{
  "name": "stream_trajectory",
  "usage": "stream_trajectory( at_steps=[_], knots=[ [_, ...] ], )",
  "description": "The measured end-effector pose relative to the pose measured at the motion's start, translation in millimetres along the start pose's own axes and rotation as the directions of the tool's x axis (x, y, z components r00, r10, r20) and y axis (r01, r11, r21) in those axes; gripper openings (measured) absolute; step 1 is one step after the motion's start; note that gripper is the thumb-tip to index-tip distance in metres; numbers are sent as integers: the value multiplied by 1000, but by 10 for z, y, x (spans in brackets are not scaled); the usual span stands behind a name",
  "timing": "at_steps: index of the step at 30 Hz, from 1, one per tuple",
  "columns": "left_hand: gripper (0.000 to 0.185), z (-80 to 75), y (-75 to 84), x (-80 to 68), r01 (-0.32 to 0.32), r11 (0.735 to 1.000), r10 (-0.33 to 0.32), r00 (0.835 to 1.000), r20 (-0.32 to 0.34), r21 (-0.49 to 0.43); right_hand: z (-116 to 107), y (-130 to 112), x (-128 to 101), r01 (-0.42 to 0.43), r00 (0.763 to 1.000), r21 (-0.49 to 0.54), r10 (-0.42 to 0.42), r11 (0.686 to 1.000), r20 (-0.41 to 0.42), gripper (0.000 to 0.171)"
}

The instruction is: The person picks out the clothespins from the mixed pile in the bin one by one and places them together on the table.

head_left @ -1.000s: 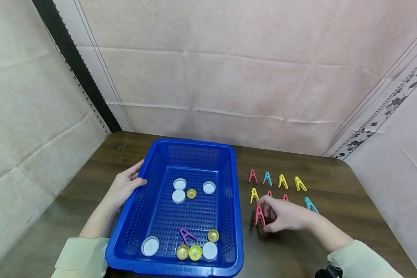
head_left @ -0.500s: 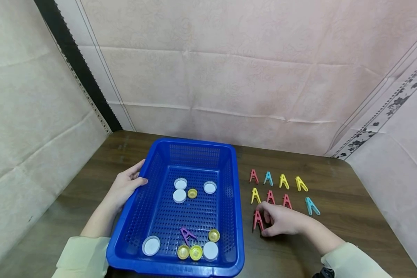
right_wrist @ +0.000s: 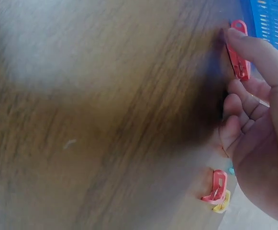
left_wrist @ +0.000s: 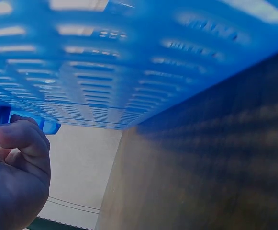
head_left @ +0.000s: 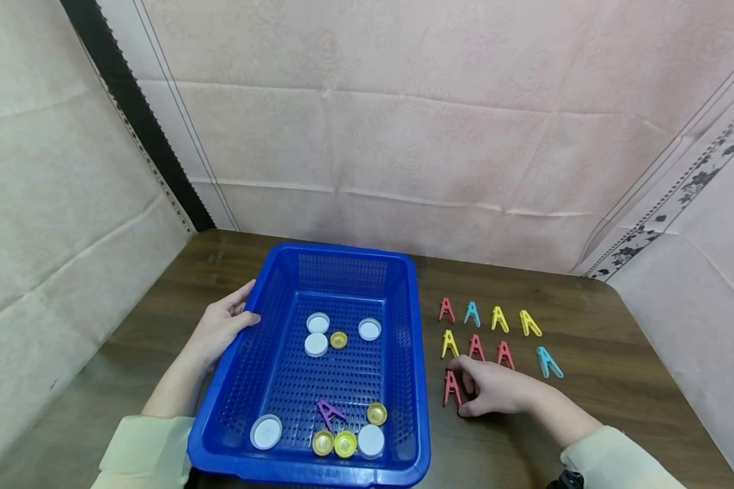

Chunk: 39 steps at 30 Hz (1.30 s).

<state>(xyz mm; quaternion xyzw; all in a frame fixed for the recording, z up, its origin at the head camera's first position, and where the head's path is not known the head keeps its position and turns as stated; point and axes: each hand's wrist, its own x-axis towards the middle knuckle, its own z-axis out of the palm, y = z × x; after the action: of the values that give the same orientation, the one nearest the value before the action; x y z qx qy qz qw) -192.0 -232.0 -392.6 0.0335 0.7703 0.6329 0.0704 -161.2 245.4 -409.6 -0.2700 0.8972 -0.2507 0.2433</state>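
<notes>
My left hand (head_left: 223, 327) grips the left rim of a blue plastic basket (head_left: 418, 380), its thumb over the edge. In the left wrist view the curled fingers show at the slotted basket wall (left_wrist: 95, 72). On the right, my right hand (head_left: 495, 387) pinches a red clothespin (head_left: 452, 388) between thumb and index finger, low over the table beside the basket. The right wrist view has this red clothespin (right_wrist: 239, 52) under the thumb, with the other fingers curled below. Just beyond that hand stand a yellow clothespin (head_left: 449, 344) and two more red clothespins (head_left: 505, 354).
Inside the basket lie white bottle caps (head_left: 265, 432), yellow caps (head_left: 345, 445) and a purple clothespin (head_left: 329, 413). Along the back, a row of red, blue and yellow clothespins (head_left: 499, 318) stands on the brown table (head_left: 612, 339). A blue clothespin (head_left: 549, 363) is farther right. Cloth walls enclose the table.
My right hand has come slightly nearer the front edge and left with the red clothespin, uncovering the red ones behind it. The left hand and basket stay nearly still.
</notes>
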Motion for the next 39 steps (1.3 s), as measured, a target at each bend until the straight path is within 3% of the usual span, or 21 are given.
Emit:
stream_trajectory(
  at_steps=[8,16,26,32,39],
  knots=[
    [65,7,16,-16,4,1000,-4,1000,-4,13,-115,-32,-32,12,998,17,-11,1000,-57,61],
    [66,5,-1,-7,8,1000,-8,1000,-5,5,-282,-258,87,85,989,-5,-85,996,-118,59],
    [66,-6,-12,-4,9,1000,-9,1000,-2,-5,-420,-634,217,120,985,47,-113,992,-133,53],
    [66,3,0,2,3,1000,-3,1000,0,-3,-468,-684,208,114,981,49,-104,992,-161,43],
    [66,5,8,-9,1,1000,-1,1000,-6,6,-520,-835,279,168,976,61,-158,984,-152,41]
  ],
)
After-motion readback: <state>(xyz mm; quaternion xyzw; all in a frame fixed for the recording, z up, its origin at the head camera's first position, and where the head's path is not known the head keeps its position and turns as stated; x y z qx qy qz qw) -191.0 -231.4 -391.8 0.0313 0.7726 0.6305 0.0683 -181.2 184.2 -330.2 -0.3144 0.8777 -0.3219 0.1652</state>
